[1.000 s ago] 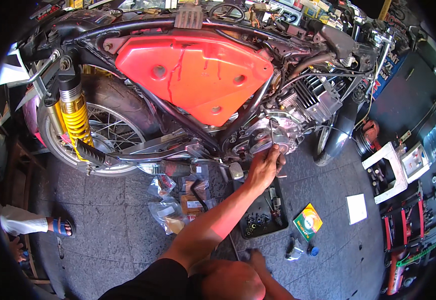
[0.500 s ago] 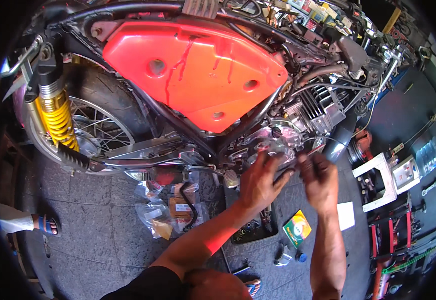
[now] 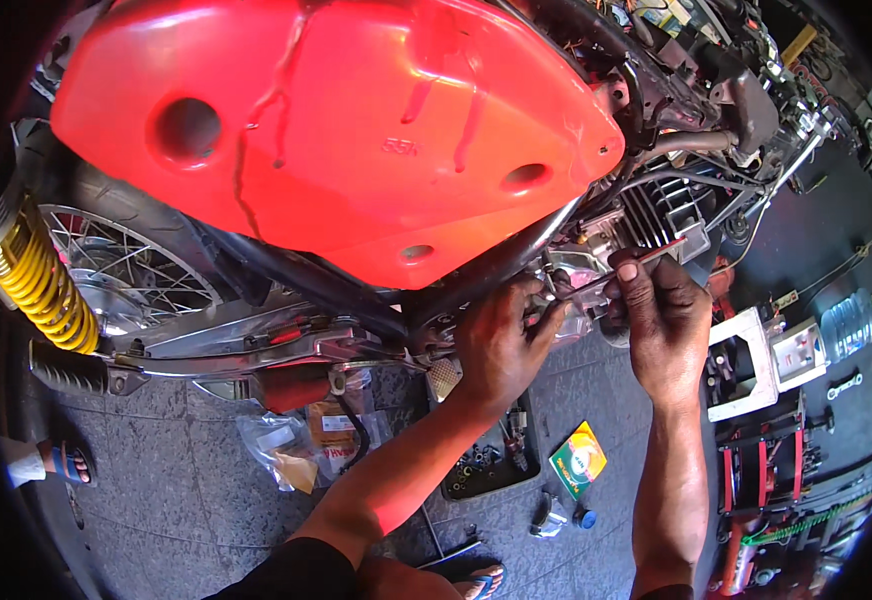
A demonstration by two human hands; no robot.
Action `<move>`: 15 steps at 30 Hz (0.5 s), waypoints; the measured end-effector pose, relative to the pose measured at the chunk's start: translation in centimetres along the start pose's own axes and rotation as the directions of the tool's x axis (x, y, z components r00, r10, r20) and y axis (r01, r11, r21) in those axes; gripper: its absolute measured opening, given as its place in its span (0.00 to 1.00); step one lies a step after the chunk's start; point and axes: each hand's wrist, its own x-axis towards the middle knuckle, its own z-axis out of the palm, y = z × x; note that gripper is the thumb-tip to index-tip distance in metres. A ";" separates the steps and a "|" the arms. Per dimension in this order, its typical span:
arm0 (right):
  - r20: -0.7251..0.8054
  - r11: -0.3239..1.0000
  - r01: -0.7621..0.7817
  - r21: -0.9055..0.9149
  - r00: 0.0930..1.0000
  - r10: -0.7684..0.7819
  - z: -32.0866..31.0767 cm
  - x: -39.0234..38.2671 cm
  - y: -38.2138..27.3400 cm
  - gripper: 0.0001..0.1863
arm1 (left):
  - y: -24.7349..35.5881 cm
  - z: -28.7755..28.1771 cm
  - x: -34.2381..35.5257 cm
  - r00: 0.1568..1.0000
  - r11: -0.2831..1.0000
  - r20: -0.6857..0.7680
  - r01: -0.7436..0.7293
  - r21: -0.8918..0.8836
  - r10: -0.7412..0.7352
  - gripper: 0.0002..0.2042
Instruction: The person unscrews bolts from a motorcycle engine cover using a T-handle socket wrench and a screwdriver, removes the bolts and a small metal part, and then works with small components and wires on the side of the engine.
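Note:
Low on the motorcycle's side, my left hand (image 3: 501,338) rests at the engine, its thumb standing apart from the fingers. No held thing shows in it, though some fingertips are hidden against the metal. To its right, my right hand (image 3: 664,335) pinches a thin screwdriver-like tool (image 3: 589,287) between thumb and fingers. The tool's reddish end sticks out above the knuckles, and its slim shaft points left toward my left fingertips. Shiny engine casing (image 3: 574,330) lies partly covered behind both hands. Above it are the finned cylinder (image 3: 656,215) and the large red side panel (image 3: 356,130).
Below the hands, a dark tray (image 3: 491,480) holds small hardware. Around it lie a yellow-green packet (image 3: 578,460), a blue cap (image 3: 584,518) and plastic bags (image 3: 281,440). A white frame (image 3: 746,365) stands at right. Another person's sandalled foot (image 3: 71,463) shows far left.
The view has come closer to the motorcycle, so the red panel looks larger. My right hand has turned and risen, bringing the thin tool into plain sight. My left hand stays at the engine.

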 end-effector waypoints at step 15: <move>0.042 0.974 0.090 -0.210 0.996 -0.083 1.2 2.4 -2.2 0.09 | -0.1 0.6 0.6 0.999 0.999 -0.029 0.028 -0.035 -0.029 0.11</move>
